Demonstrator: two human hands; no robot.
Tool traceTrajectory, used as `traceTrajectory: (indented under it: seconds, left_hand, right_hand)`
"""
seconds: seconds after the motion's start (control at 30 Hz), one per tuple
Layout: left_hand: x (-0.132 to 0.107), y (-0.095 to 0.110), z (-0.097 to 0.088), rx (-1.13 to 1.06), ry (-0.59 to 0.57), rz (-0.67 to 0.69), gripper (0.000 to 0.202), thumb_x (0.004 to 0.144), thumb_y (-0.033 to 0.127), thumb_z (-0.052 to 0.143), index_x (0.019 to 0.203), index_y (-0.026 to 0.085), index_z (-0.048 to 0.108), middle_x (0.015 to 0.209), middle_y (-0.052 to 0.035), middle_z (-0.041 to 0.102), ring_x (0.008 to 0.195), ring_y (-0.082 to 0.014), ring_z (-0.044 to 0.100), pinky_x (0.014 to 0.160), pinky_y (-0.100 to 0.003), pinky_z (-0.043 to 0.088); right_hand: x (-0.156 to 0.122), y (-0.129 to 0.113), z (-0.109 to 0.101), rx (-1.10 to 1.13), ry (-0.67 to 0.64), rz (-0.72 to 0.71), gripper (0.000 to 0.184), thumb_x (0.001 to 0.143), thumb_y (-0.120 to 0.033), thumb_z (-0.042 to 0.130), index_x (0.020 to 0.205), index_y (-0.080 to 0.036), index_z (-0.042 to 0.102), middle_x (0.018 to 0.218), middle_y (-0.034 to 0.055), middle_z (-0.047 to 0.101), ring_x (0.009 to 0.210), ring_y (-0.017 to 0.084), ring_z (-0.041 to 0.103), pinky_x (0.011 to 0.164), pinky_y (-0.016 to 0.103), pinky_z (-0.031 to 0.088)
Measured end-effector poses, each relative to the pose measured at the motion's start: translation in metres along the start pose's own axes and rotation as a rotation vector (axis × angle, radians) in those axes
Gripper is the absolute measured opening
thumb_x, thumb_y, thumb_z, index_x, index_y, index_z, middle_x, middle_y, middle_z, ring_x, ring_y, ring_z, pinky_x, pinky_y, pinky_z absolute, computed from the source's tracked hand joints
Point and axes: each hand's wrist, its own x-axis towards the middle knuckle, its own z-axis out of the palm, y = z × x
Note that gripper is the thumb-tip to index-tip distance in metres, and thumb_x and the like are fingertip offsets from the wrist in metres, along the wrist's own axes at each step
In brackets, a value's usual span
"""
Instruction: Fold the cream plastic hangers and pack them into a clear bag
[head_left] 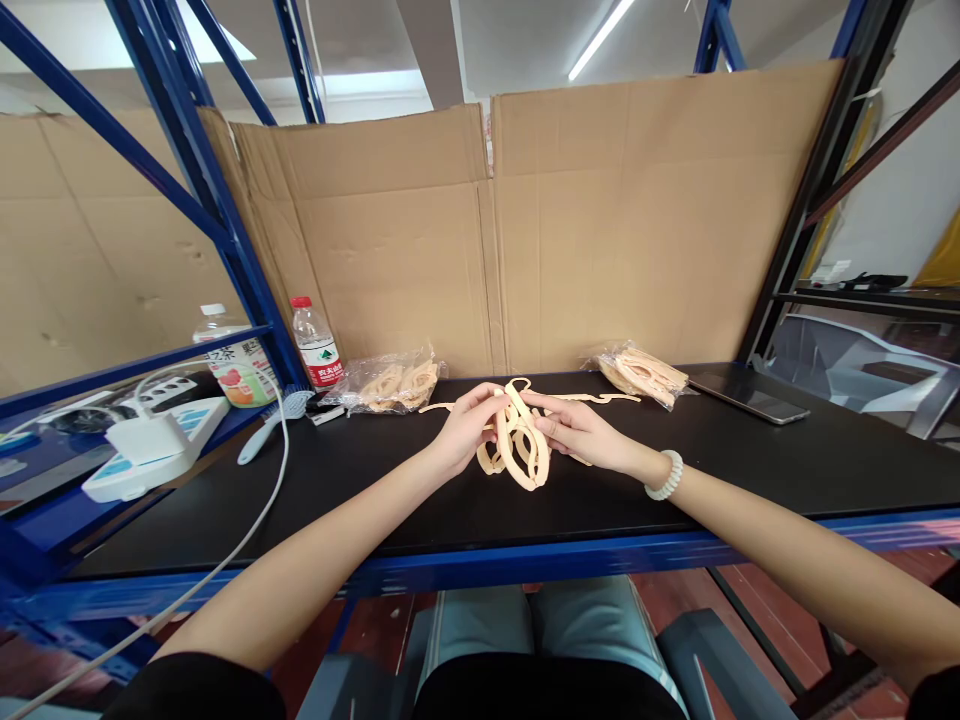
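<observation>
In the head view, a beige folding clothes hanger point(523, 455), with looped parts and a small curved hook at the top, is held upright over the black tabletop. My left hand point(471, 428) is closed on its left side, fingers bent round the upper part. On the opposite side my right hand point(581, 432), with a pale beaded bracelet on the wrist, pinches it near the top. Behind the hands lies a thin wavy beige strip point(611, 398), partly hidden; whether it joins the held piece I cannot tell.
Clear bags of similar beige pieces lie at back left point(394, 383) and back right point(637, 372). A phone point(750, 398) lies right. A red-capped bottle point(316, 345), a brush point(271, 425) and a power strip point(161, 455) stand left. A white cable point(279, 480) crosses the left edge.
</observation>
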Motion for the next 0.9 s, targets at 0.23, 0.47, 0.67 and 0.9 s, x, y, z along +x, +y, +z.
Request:
traceTrajectory:
  seconds: [0.23,0.47,0.67,0.9]
  left_hand:
    - [0.018,0.017,-0.040,0.040,-0.030,-0.118,0.025,0.067,0.034,0.075,0.072,0.017,0.057,0.066,0.0019,0.057,0.058,-0.0100,0.055,0.049,-0.019,0.038]
    - [0.038,0.015,-0.087,0.293,0.050,-0.360,0.023,0.061,0.021,0.070,0.054,0.017,0.049,0.042,0.0065,0.035,0.034,-0.0034,0.025,0.036,-0.018,0.014]
    - [0.037,0.001,-0.088,0.450,0.051,-0.390,0.022,0.062,0.020,0.072,0.052,0.016,0.053,0.039,0.0032,0.042,0.032,-0.0041,0.031,0.034,-0.016,0.016]
    - [0.036,-0.008,-0.088,0.595,0.087,-0.371,0.018,0.056,0.019,0.077,0.059,0.016,0.060,0.048,-0.0004,0.057,0.034,-0.0099,0.047,0.035,-0.020,0.030]
  right_hand:
    - [-0.004,-0.004,-0.016,-0.043,0.183,0.072,0.059,0.092,-0.047,0.047,0.138,-0.010,0.043,0.059,-0.0011,0.058,0.049,0.009,0.038,0.046,0.024,0.031]
    - [-0.003,0.010,-0.035,-0.054,0.307,0.123,0.054,0.088,-0.048,0.052,0.125,-0.008,0.052,0.057,-0.0002,0.058,0.049,0.009,0.038,0.045,0.023,0.029]
    - [-0.001,0.009,-0.039,-0.072,0.329,0.106,0.046,0.086,-0.049,0.054,0.112,-0.012,0.058,0.056,-0.0008,0.058,0.048,0.009,0.041,0.044,0.023,0.030]
    - [-0.002,0.008,-0.041,-0.078,0.341,0.119,0.044,0.085,-0.050,0.055,0.109,-0.013,0.058,0.056,-0.0012,0.056,0.048,0.009,0.038,0.045,0.024,0.030]
